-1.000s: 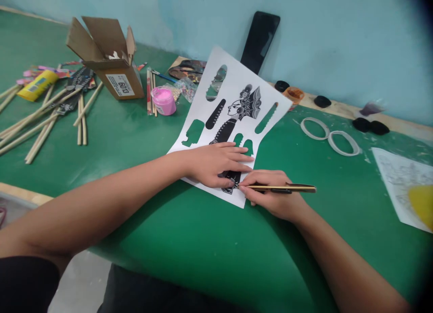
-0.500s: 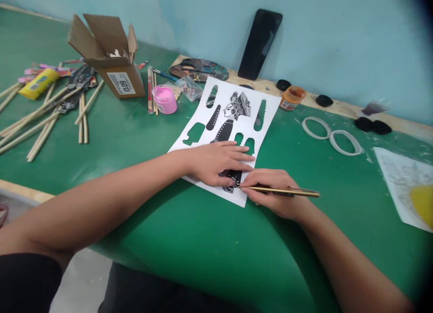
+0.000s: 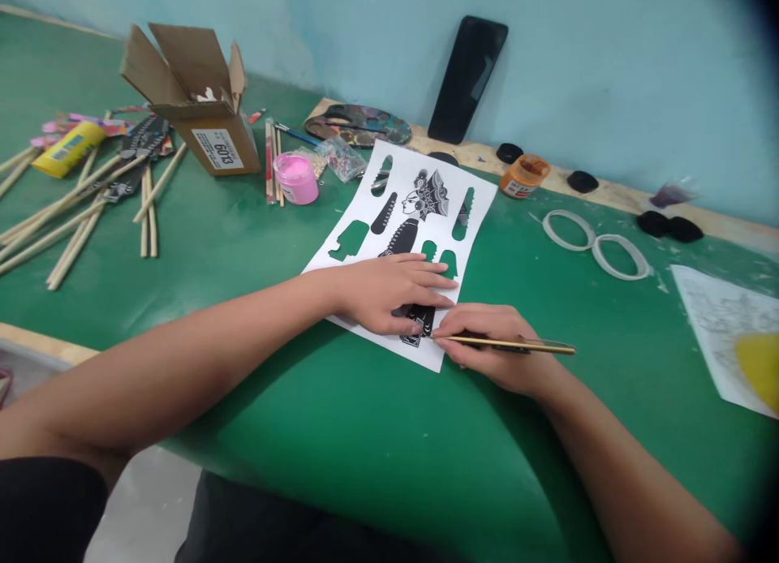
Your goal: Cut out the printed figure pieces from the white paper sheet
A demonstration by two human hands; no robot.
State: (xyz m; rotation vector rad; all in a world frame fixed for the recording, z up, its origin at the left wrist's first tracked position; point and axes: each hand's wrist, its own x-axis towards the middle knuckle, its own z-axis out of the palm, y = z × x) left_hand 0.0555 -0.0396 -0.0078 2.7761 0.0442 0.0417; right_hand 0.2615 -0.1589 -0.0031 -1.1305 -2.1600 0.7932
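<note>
A white sheet (image 3: 480,191) printed with a black figure (image 3: 400,237) lies on the green table, with several shapes cut out of it. My left hand (image 3: 393,294) rests flat on the lower half of the sheet, fingers spread, covering part of the figure. Beside it, my right hand (image 3: 496,344) pinches a thin gold-and-black tool (image 3: 539,346) like a pen or craft knife. Its tip meets the sheet at the figure's lower end, close to my left thumb; the exact tip is too small to make out.
Left: sticks (image 3: 76,242), a yellow tube (image 3: 68,151) and an open carton (image 3: 225,145). Behind: a pink jar (image 3: 296,179), a palette (image 3: 359,126), an orange jar (image 3: 524,178) and a phone (image 3: 467,80) against the wall. Right: two rings (image 3: 619,257) and another sheet (image 3: 706,336).
The sheet's upper right corner has shifted slightly left and downward. Both hands and the tool are in nearly the same place.
</note>
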